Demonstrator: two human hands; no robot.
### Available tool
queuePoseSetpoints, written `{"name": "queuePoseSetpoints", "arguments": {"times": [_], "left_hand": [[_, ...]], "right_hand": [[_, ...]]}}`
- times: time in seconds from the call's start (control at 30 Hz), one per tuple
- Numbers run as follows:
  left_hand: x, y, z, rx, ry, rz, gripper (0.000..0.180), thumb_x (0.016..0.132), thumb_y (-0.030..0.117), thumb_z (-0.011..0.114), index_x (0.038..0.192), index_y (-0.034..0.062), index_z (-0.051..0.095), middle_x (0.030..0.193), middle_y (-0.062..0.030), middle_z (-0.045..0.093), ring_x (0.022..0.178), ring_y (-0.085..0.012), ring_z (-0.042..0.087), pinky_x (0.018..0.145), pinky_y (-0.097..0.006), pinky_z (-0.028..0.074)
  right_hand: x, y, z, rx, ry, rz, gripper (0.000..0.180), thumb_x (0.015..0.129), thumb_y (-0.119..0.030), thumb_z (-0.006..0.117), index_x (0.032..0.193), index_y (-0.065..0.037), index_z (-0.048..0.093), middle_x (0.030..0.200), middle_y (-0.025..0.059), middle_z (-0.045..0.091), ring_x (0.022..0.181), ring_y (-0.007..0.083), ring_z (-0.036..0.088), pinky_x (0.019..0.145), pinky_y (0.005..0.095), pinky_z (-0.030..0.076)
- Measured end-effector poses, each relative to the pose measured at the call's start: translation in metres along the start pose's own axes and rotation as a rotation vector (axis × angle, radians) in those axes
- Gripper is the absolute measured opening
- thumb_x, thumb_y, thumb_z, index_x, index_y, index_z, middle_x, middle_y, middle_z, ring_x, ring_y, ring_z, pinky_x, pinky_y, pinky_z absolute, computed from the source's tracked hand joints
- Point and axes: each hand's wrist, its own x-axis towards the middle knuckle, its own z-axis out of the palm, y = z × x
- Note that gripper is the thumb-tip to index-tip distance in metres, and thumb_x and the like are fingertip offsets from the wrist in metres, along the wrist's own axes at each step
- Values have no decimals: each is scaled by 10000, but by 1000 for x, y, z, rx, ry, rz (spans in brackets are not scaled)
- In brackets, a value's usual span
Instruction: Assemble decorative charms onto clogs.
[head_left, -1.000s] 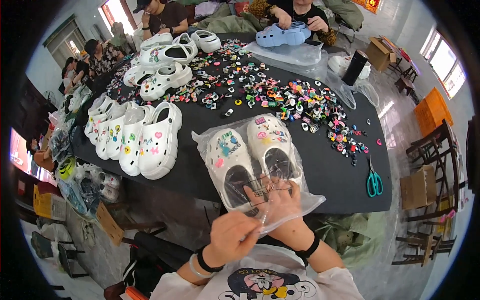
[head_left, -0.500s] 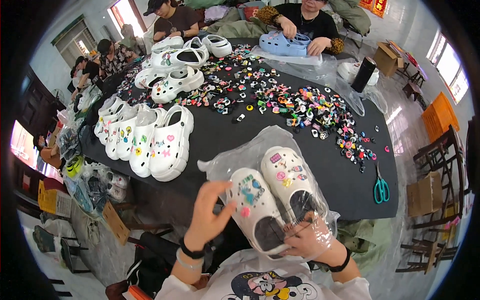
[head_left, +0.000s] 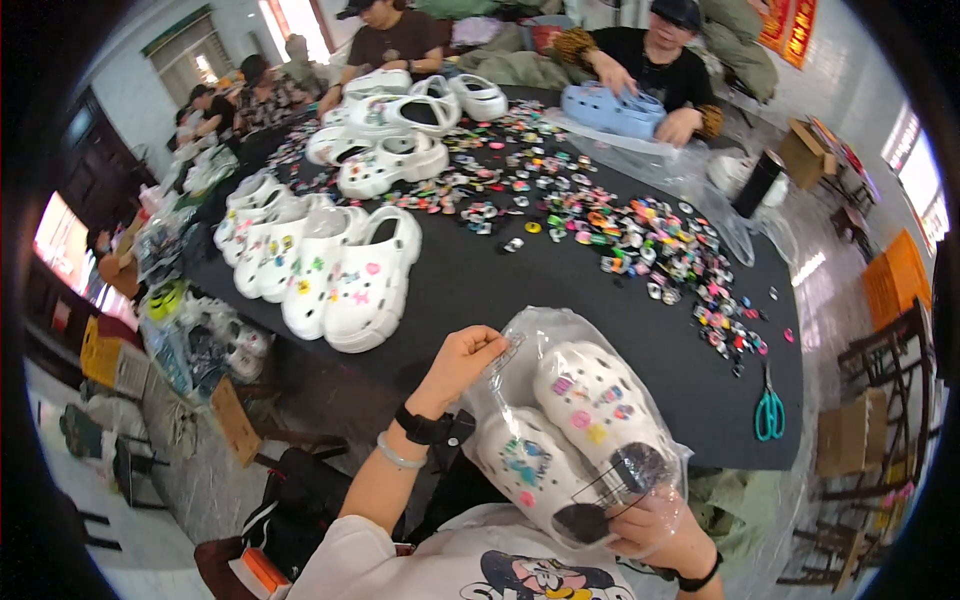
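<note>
In front of me a pair of white clogs (head_left: 600,400) with colourful shoe charms lies inside a clear plastic bag (head_left: 545,330), toes pointing away. My left hand (head_left: 465,362) pinches the bag's far left edge between thumb and fingers. My right hand (head_left: 645,522) is closed around the near end of the clogs by their openings; clear film covers part of it. Whether that hand is inside the bag or outside it, I cannot tell. A row of white clogs (head_left: 368,285) with charms stands on the black table (head_left: 480,285) to the left.
Loose shoe charms (head_left: 650,240) are heaped across the table's middle and right. Scissors with teal handles (head_left: 769,412) lie at the right edge. More white clogs (head_left: 395,165) stand farther back. Opposite, a person handles a blue clog (head_left: 612,108) near a black cylinder (head_left: 758,184).
My left hand has moved up and right from beside the clogs and taken hold of the bag's edge. The bagged clogs have shifted slightly right and down in view.
</note>
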Motion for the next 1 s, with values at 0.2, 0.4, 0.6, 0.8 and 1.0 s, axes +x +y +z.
{"name": "queuePoseSetpoints", "arguments": {"times": [0.2,0.4,0.6,0.8,1.0], "left_hand": [[-32,10,-16,-347,241,72,131,943,99,622,966,-25,658,824,15,638,732,-26,538,648,-175,424],[-76,-32,-70,-521,669,86,174,945,168,628,983,1,662,880,12,631,805,-61,548,722,-218,436],[-145,-43,-88,-447,764,19,148,946,150,624,962,5,649,854,20,617,776,-56,542,701,-211,436],[-174,-59,-96,-586,971,75,132,950,168,628,923,41,646,821,33,604,743,-58,539,680,-212,435],[-203,-109,-142,-574,1148,108,174,967,219,598,973,50,637,906,-15,657,826,-124,616,745,-266,499]], "right_hand": [[4,-13,-73,247,-115,-116,376,824,-69,706,1183,-51,599,1044,72,653,886,198,597,836,414,478],[27,33,-76,510,53,-328,221,621,-287,824,608,-163,641,650,-73,629,580,133,543,647,321,304],[33,46,-77,495,69,-294,265,647,-285,826,558,-158,610,602,-73,612,530,124,518,645,318,293],[49,72,-92,620,130,-539,324,649,-385,865,608,-174,622,624,-58,612,567,152,530,655,313,274],[60,93,-94,703,319,-380,489,582,-568,842,537,-145,601,553,-56,575,535,145,494,651,322,297]]}}
